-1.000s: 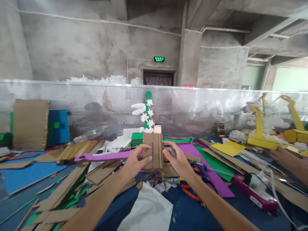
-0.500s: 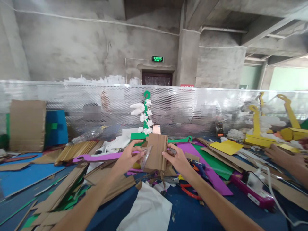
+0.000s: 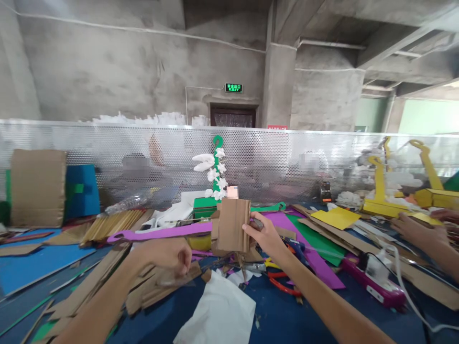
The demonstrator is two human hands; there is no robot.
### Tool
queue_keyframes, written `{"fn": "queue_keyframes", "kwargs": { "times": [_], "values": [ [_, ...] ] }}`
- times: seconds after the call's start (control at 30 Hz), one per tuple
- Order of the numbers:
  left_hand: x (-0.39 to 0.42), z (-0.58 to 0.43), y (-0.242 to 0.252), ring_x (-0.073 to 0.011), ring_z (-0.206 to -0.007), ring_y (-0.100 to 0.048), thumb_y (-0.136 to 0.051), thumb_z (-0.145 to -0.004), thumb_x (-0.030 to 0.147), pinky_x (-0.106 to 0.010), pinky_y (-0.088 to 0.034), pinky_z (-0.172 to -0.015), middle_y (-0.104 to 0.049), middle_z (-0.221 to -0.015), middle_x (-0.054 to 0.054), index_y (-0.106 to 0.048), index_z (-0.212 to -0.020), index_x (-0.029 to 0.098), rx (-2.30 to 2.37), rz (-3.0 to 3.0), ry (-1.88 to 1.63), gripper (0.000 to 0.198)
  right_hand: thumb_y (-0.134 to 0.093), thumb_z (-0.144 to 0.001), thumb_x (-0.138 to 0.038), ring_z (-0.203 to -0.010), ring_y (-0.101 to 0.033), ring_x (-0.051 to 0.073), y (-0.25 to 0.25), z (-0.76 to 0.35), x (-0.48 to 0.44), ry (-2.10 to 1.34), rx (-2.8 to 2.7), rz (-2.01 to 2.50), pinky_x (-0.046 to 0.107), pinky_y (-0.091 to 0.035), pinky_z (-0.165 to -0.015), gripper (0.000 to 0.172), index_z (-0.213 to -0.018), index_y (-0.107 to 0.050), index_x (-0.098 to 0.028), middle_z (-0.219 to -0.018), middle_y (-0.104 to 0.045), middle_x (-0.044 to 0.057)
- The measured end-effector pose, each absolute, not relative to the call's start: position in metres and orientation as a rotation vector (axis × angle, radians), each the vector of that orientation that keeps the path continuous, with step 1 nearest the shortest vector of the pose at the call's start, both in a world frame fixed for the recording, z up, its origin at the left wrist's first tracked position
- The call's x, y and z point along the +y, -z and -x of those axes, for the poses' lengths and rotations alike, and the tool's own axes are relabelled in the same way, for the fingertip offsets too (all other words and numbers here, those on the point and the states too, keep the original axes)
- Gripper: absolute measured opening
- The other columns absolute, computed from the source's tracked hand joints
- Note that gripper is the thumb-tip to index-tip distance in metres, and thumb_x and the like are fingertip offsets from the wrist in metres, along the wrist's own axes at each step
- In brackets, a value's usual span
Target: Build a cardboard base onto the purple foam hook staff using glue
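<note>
A rectangular brown cardboard piece (image 3: pixel 234 224) stands nearly upright in the middle of the table. My right hand (image 3: pixel 261 231) grips its right edge, thumb on the near face. A dark, slim handle (image 3: pixel 256 223) shows in the same hand; the kind of tool cannot be made out. My left hand (image 3: pixel 175 255) is closed, to the left of the cardboard and lower. From it hangs a clear plastic set square (image 3: pixel 175 281), smeared by motion, over a stack of cardboard strips (image 3: pixel 158 289). Behind the cardboard is a green stand (image 3: pixel 217 142) with white flower-like pieces.
A long purple strip (image 3: pixel 161 232) lies left of the cardboard. Red-handled pliers (image 3: pixel 283 285) and a white sheet (image 3: pixel 218 310) are nearer to me. To the right is a purple power strip (image 3: pixel 376 284) with a white cable. Another person's hand (image 3: pixel 419 229) works at far right.
My left hand has left the cardboard's left side, moving down and toward me with the set square. The right hand keeps its place at the cardboard's edge.
</note>
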State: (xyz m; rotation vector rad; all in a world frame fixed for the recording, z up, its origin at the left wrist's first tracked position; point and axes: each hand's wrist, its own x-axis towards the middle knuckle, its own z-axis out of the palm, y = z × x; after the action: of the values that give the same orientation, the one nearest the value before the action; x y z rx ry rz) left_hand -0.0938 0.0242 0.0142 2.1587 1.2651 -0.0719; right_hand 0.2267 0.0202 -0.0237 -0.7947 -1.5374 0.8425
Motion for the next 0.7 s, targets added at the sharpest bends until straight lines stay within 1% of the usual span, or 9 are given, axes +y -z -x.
{"fn": "queue_keyframes", "kwargs": {
  "times": [0.07, 0.13, 0.27, 0.33, 0.4, 0.43, 0.53, 0.63, 0.7],
  "values": [
    [0.025, 0.096, -0.015, -0.0248, -0.073, -0.071, -0.067, -0.066, 0.026, -0.029, -0.049, -0.064, -0.078, -0.076, -0.004, -0.079, -0.079, 0.022, 1.348, -2.234, 0.113, 0.017, -0.069, -0.084, -0.037, -0.086, -0.065, 0.020, 0.024, -0.227, 0.020, -0.838, -1.557, 0.791, 0.031, -0.052, -0.078, 0.025, -0.100, -0.063, -0.018, -0.093, -0.069, 0.003],
    [0.023, 0.094, -0.021, -0.0248, -0.076, -0.070, -0.069, -0.069, 0.030, -0.028, -0.047, -0.065, -0.079, -0.079, -0.003, -0.080, -0.079, 0.023, 1.378, -2.311, 0.026, 0.016, -0.069, -0.085, -0.037, -0.087, -0.065, 0.020, 0.024, -0.228, 0.019, -0.830, -1.576, 0.792, 0.030, -0.052, -0.079, 0.024, -0.100, -0.063, -0.019, -0.094, -0.068, 0.003],
    [0.014, 0.076, -0.038, -0.0240, -0.079, -0.068, -0.061, -0.087, 0.049, -0.029, -0.048, -0.069, -0.077, -0.087, -0.005, -0.079, -0.094, 0.022, 1.210, -2.335, -0.366, 0.033, -0.069, -0.086, -0.039, -0.092, -0.065, 0.021, 0.025, -0.226, 0.017, -0.826, -1.623, 0.769, 0.031, -0.052, -0.084, 0.026, -0.102, -0.063, -0.019, -0.101, -0.067, 0.004],
    [0.011, 0.060, -0.037, -0.0265, -0.091, -0.070, -0.063, -0.089, 0.052, -0.031, -0.052, -0.075, -0.077, -0.105, -0.007, -0.075, -0.111, 0.024, 1.067, -2.208, -0.571, 0.038, -0.069, -0.086, -0.040, -0.094, -0.064, 0.022, 0.026, -0.223, 0.016, -0.814, -1.651, 0.763, 0.032, -0.052, -0.086, 0.027, -0.103, -0.063, -0.019, -0.103, -0.067, 0.004],
    [0.011, 0.045, -0.029, -0.0286, -0.107, -0.069, -0.066, -0.088, 0.051, -0.034, -0.054, -0.083, -0.074, -0.121, -0.009, -0.071, -0.121, 0.027, 0.944, -2.052, -0.751, 0.041, -0.069, -0.086, -0.040, -0.093, -0.063, 0.022, 0.027, -0.219, 0.013, -0.789, -1.682, 0.781, 0.032, -0.052, -0.085, 0.028, -0.103, -0.063, -0.019, -0.101, -0.066, 0.004],
    [0.012, 0.039, -0.024, -0.0293, -0.108, -0.069, -0.069, -0.086, 0.051, -0.036, -0.055, -0.084, -0.074, -0.121, -0.009, -0.070, -0.121, 0.026, 0.893, -1.963, -0.798, 0.042, -0.069, -0.086, -0.040, -0.092, -0.063, 0.022, 0.027, -0.218, 0.012, -0.777, -1.699, 0.797, 0.032, -0.052, -0.083, 0.028, -0.103, -0.063, -0.019, -0.100, -0.066, 0.004],
    [0.019, 0.030, -0.011, -0.0302, -0.099, -0.072, -0.078, -0.078, 0.045, -0.040, -0.057, -0.083, -0.078, -0.107, -0.011, -0.073, -0.112, 0.020, 0.826, -1.771, -0.882, 0.042, -0.068, -0.087, -0.042, -0.086, -0.062, 0.020, 0.021, -0.218, 0.005, -0.817, -1.735, 0.825, 0.030, -0.053, -0.074, 0.032, -0.109, -0.061, -0.020, -0.097, -0.063, 0.004],
    [0.028, 0.036, -0.008, -0.0283, -0.092, -0.073, -0.080, -0.071, 0.039, -0.034, -0.058, -0.073, -0.079, -0.101, -0.008, -0.073, -0.109, 0.018, 0.957, -1.605, -1.189, 0.044, -0.057, -0.094, -0.041, -0.082, -0.060, 0.018, 0.010, -0.227, -0.003, -0.922, -1.763, 0.772, 0.028, -0.052, -0.066, 0.031, -0.117, -0.058, -0.021, -0.097, -0.060, 0.004],
    [0.035, 0.046, -0.007, -0.0273, -0.093, -0.073, -0.076, -0.072, 0.038, -0.030, -0.057, -0.067, -0.078, -0.104, -0.006, -0.071, -0.114, 0.021, 1.026, -1.469, -1.372, 0.046, -0.048, -0.096, -0.033, -0.073, -0.056, 0.015, 0.000, -0.235, -0.008, -0.969, -1.868, 0.761, 0.026, -0.049, -0.063, 0.023, -0.110, -0.062, -0.021, -0.089, -0.058, 0.002]
  ]
}}
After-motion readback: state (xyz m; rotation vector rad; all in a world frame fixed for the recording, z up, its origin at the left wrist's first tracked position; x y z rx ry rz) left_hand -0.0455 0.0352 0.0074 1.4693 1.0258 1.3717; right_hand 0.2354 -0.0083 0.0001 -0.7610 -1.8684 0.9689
